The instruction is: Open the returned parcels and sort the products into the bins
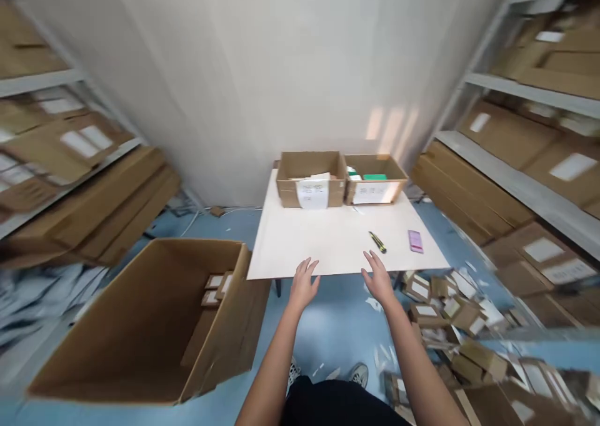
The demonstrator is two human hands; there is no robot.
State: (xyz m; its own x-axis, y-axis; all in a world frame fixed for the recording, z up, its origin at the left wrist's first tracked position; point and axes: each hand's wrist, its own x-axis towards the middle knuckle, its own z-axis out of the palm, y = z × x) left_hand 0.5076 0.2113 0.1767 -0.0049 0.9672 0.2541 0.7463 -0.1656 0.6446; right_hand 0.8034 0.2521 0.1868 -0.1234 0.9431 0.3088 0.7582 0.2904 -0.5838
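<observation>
My left hand (304,282) is held out at the front edge of the white table (323,242), fingers apart and holding nothing. To its right, my right hand (377,278) reaches over the same edge, also open with nothing in it. Just beyond the right fingertips lies a yellow and black box cutter (377,242). A small purple and pink packet (415,241) rests farther right on the tabletop. Two open cardboard boxes stand at the back: the left box (289,192) has papers inside, and the right box (397,192) contains green and white items.
A large open carton (140,326) with a few small boxes inside stands on the floor at left. Small cartons (426,313) are heaped on the floor at right. Loaded shelves (539,95) line both sides, and a grey wall (281,70) closes the back.
</observation>
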